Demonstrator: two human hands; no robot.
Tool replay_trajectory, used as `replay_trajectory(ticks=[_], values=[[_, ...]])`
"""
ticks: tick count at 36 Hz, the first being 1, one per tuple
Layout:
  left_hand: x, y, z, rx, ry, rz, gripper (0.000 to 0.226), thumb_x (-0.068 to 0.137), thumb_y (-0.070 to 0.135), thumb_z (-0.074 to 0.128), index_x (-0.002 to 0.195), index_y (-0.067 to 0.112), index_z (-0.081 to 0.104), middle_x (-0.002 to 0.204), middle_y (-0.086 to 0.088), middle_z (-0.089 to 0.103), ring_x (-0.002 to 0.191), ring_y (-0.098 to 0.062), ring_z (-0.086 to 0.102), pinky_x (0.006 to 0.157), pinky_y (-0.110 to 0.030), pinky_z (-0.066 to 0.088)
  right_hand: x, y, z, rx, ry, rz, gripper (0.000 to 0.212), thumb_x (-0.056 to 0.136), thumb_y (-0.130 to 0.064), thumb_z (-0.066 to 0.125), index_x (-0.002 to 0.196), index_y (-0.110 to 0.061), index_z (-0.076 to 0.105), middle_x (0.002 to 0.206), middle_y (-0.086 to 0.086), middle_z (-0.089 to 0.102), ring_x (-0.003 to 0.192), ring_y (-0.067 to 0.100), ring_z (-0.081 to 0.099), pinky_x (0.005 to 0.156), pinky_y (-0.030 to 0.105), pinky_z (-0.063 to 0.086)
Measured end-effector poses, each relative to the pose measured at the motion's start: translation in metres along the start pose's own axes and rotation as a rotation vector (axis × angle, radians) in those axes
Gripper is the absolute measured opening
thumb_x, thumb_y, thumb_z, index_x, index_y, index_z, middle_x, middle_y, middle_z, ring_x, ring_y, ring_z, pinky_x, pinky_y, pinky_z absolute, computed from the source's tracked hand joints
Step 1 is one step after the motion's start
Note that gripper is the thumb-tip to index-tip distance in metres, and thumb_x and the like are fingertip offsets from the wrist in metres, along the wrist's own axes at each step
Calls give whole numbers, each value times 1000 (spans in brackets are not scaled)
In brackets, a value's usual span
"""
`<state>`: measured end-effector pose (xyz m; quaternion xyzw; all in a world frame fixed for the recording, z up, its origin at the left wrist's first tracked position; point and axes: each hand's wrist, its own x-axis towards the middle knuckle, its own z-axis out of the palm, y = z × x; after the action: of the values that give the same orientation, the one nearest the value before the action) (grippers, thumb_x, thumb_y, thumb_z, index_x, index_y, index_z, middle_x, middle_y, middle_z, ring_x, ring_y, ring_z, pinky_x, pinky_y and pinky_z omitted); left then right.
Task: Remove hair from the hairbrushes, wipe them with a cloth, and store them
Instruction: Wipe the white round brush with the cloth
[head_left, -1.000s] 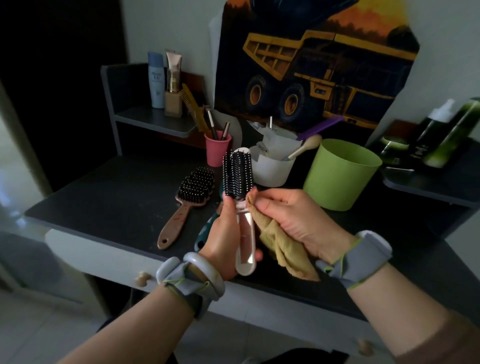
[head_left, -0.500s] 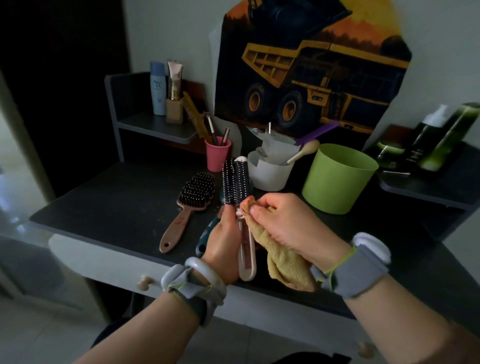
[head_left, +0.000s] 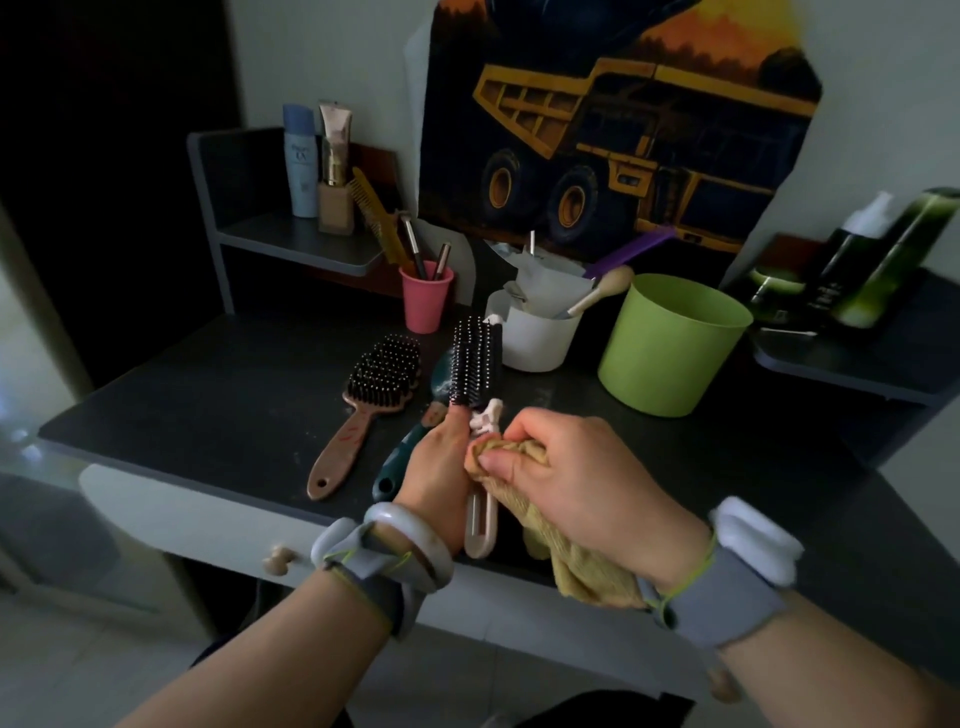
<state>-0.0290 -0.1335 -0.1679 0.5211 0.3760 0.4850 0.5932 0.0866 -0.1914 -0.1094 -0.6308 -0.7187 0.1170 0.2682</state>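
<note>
Left hand (head_left: 436, 467) grips a brush (head_left: 475, 364), right hand (head_left: 576, 467) pinches cloth (head_left: 582, 566); pink cup (head_left: 425, 304) holds pencils (head_left: 415, 249).

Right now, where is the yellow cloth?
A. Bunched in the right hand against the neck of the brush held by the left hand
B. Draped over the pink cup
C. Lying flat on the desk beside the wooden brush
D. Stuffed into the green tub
A: the right hand pinches the yellow cloth against the neck of the white-handled brush, which the left hand grips upright above the desk.
</note>
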Motion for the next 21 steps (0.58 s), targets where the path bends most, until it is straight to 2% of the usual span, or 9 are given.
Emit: replay_trajectory(ticks=[4, 7, 9, 12, 14, 15, 16, 19, 21], values=[[3, 4, 3, -51, -32, -112, 27, 102, 25, 35, 89, 17, 58, 94, -9, 58, 90, -24, 56, 94, -45, 45, 15, 4, -2, 17, 94, -1, 23, 87, -44, 64, 78, -23, 62, 65, -10, 59, 66, 11, 56, 62, 34, 45], [5, 7, 4, -261, 38, -310, 39, 98, 36, 45, 101, 3, 64, 95, -19, 62, 92, -32, 59, 95, -54, 45, 21, 6, -1, 72, 88, 28, 23, 88, -45, 63, 81, -23, 64, 67, -9, 62, 67, 9, 59, 64, 35, 49], [6, 5, 6, -254, 42, -299, 36, 99, 34, 40, 105, 4, 60, 102, -18, 60, 96, -31, 57, 100, -56, 42, 21, 6, -1, 73, 63, 43, 24, 88, -46, 62, 80, -23, 63, 65, -8, 62, 65, 7, 58, 62, 32, 48], [9, 0, 4, -302, 60, -322, 39, 100, 35, 37, 104, 2, 59, 99, -21, 60, 96, -33, 59, 97, -50, 46, 19, 4, -1, 47, -24, 46, 27, 88, -47, 61, 75, -23, 59, 61, -8, 59, 60, 6, 54, 58, 28, 42], [11, 0, 3, -356, 40, -339, 41, 101, 32, 37, 82, 2, 58, 70, -14, 62, 67, -23, 64, 68, -33, 56, 14, 0, -1, 29, -78, 35, 29, 87, -48, 61, 70, -24, 56, 58, -10, 56, 58, 4, 52, 55, 25, 39], [9, -1, 2, -291, 39, -315, 41, 101, 28, 38, 71, 6, 54, 56, -8, 57, 51, -16, 60, 53, -25, 52, 10, -2, 0, 10, -107, 27, 30, 87, -49, 60, 69, -25, 54, 58, -11, 55, 59, 5, 51, 54, 24, 38], [7, -3, -1, -326, 59, -308, 39, 100, 25, 40, 66, 10, 51, 51, -4, 52, 42, -10, 55, 45, -21, 47, 7, -4, 3, -16, -129, 13, 31, 87, -50, 59, 69, -25, 53, 59, -11, 55, 60, 6, 52, 54, 25, 38], [11, -3, -7, -367, 168, -273, 13, 91, 12, 51, 78, 16, 48, 66, 2, 48, 55, -5, 48, 52, -13, 37, -4, -8, 5, -38, -165, -14, 34, 88, -55, 56, 74, -24, 54, 62, -9, 56, 60, 10, 55, 53, 27, 40], [19, -5, -5, -439, 217, -365, 21, 95, 10, 45, 75, 15, 49, 66, 1, 51, 62, -13, 50, 52, -16, 38, -12, -8, 6, -33, -182, -18, 34, 88, -56, 55, 72, -26, 53, 60, -10, 55, 55, 6, 53, 49, 21, 36]])
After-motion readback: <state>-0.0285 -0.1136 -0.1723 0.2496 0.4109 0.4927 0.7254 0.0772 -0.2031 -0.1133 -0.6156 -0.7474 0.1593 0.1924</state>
